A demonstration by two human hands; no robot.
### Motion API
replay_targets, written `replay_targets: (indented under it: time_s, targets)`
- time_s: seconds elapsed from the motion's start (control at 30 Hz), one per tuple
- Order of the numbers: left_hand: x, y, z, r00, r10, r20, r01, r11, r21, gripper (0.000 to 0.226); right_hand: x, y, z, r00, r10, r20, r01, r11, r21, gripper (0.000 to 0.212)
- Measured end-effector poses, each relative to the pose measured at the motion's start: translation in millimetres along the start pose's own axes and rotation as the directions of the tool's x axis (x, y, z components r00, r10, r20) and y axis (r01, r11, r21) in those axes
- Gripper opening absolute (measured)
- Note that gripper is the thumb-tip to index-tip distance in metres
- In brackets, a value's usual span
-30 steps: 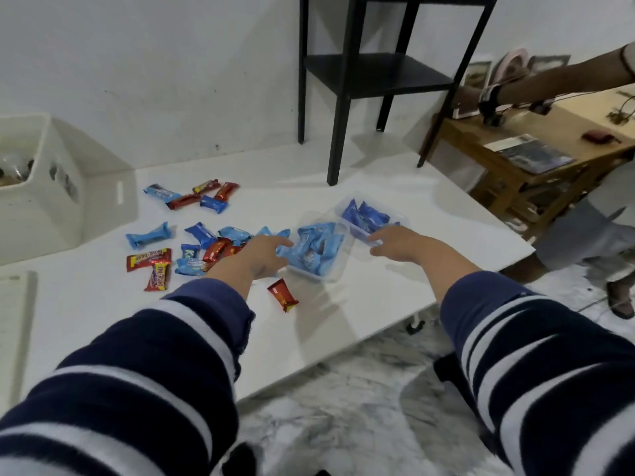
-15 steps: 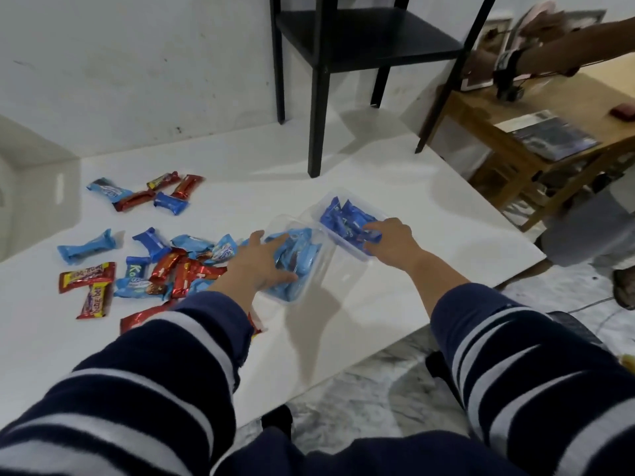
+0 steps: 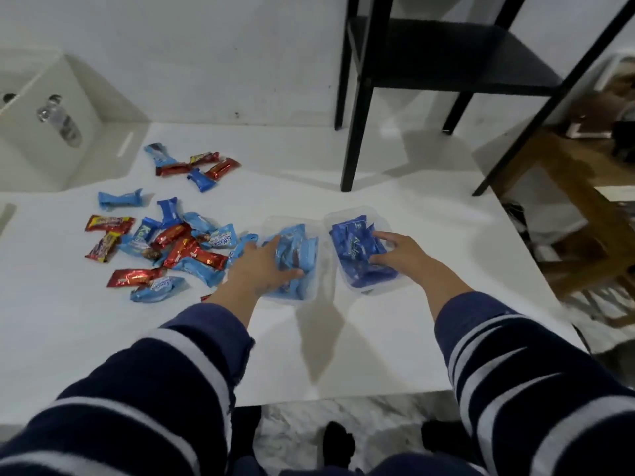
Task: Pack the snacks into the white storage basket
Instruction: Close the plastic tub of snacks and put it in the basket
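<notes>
The white counter (image 3: 395,338) carries everything. At its far left corner, against the wall, stands the white storage basket (image 3: 51,139), open side up, with a clear bottle lying inside it.

A black shelf frame (image 3: 354,108) stands on the counter's far edge, right of centre.

Two clear plastic tubs sit side by side near the counter's middle, almost touching, each with its long axis running from the near edge toward the far edge, leaning a little to the left. The left tub (image 3: 311,269) holds light-blue snack packs; the right tub (image 3: 347,276) holds dark-blue snack packs.

The left hand (image 3: 261,266) lies over the left tub's near-left corner, fingers spread across the packs and thumb curled over the tub's near rim, so its grip looks closed on the tub. The right hand (image 3: 398,252) reaches into the right tub, fingers curled among the dark-blue packs; the blur hides whether the grip holds the packs or the rim.

Loose snacks (image 3: 178,249), red and blue wrappers pointing every way, lie scattered between the basket and the left tub.
</notes>
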State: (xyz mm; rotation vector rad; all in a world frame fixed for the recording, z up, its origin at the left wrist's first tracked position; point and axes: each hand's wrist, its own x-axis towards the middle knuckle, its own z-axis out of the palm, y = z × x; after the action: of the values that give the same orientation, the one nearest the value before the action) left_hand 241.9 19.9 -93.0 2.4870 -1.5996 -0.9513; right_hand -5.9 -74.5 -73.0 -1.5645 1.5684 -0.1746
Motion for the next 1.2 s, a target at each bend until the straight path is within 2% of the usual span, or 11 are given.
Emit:
replay_targets:
  time_s: [0.13,0.23,0.4,0.53,0.73,1.0,1.13,1.2]
  targets:
    - [2.0,14.0,14.8,0.995,-0.101,-0.022,0.092,0.966,-0.242,0.079,10.0,17.4,-9.1,0.999,0.023,0.045,-0.035,0.957,0.287,0.068]
    - [1.4,21.6,18.9,0.991,-0.125,-0.054,0.103,0.945,-0.309,0.066,12.7,22.8,-14.7,0.999,0.034,0.029,-0.043,0.919,0.392,0.069]
    - [-3.3,33.4,16.6,0.988,-0.142,-0.06,0.099,0.882,-0.461,0.064,17.3,20.2,-36.0,0.999,0.034,-0.004,-0.029,0.901,0.432,0.072]
    - [-7.8,40.7,12.9,0.983,-0.17,-0.062,0.092,0.764,-0.638,0.062,16.3,-0.6,-46.0,0.999,-0.03,0.011,0.023,0.914,0.405,0.071]
    - [-10.7,41.1,3.6,0.984,-0.17,-0.058,0.061,0.623,-0.78,0.061,0.9,-34.6,-8.5,0.987,-0.139,0.077,0.094,0.903,0.418,0.07]
    - [-14.8,35.2,2.2,0.989,-0.143,-0.048,0.052,0.625,-0.779,0.07,-7.4,-50.0,25.6,0.962,-0.238,0.129,0.194,0.939,0.285,0.077]
    - [-14.5,33.6,0.2,0.987,-0.154,-0.046,0.064,0.641,-0.765,0.068,-5.8,-53.4,20.1,0.932,-0.159,0.326,0.077,0.965,0.249,0.09]
    - [-15.1,33.2,-0.6,0.986,-0.157,-0.051,0.064,0.651,-0.756,0.068,-3.8,-53.9,21.5,0.912,-0.105,0.396,-0.021,0.954,0.3,0.095]
